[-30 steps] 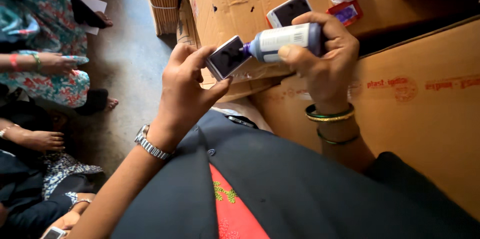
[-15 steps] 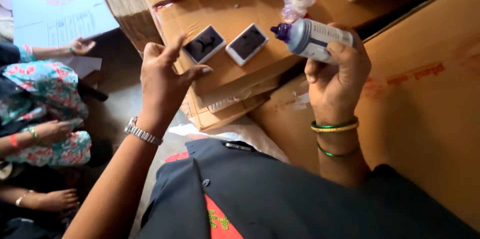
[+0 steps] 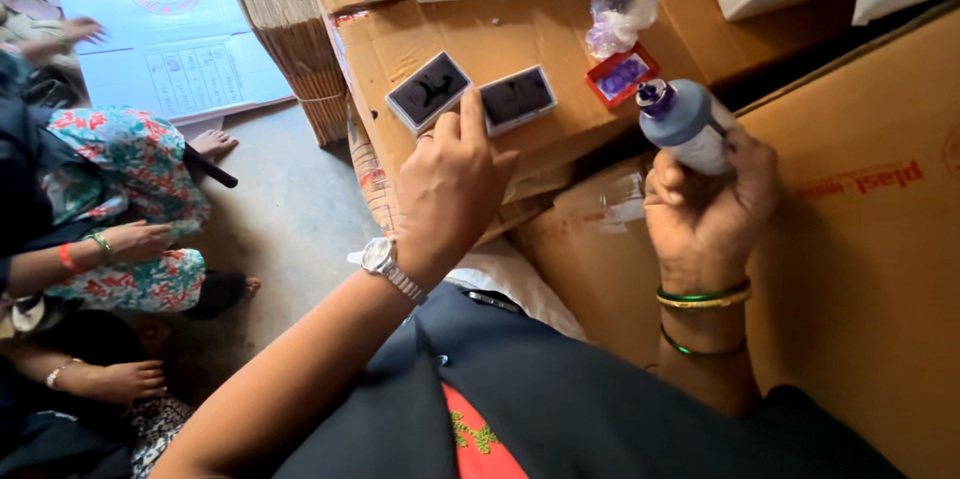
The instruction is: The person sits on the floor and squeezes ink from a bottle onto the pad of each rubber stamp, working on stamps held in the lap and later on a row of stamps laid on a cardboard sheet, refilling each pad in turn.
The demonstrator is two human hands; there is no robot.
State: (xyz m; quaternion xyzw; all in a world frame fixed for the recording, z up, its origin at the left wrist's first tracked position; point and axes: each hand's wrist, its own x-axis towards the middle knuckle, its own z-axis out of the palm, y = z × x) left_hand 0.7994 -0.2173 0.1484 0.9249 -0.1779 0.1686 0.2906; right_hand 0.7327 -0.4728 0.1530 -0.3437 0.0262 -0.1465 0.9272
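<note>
**Left hand down on the pads, bottle drawn back**

Since the picture half a second ago the left hand (image 3: 452,184) has dropped from the air onto the cardboard counter (image 3: 560,34), and the view has tilted so more of the carton top shows; the bottle has swung away from the pads toward the right.

At far left, seated people in patterned cloth and a pale blue printed sheet (image 3: 165,24) lie on the floor; the left hand, wristwatch (image 3: 385,264) on its wrist, rests with its grip loosely spread, one fingertip between two black ink pads (image 3: 430,89) in white cases, pinching nothing; further right a small red-framed purple pad (image 3: 622,75) sits near a crumpled plastic bag (image 3: 620,4); the right hand (image 3: 705,214), bangles at the wrist, has its grip pressed around the ink bottle (image 3: 690,127), grey-blue with a purple nozzle, tilted, held above the carton edge.
</note>
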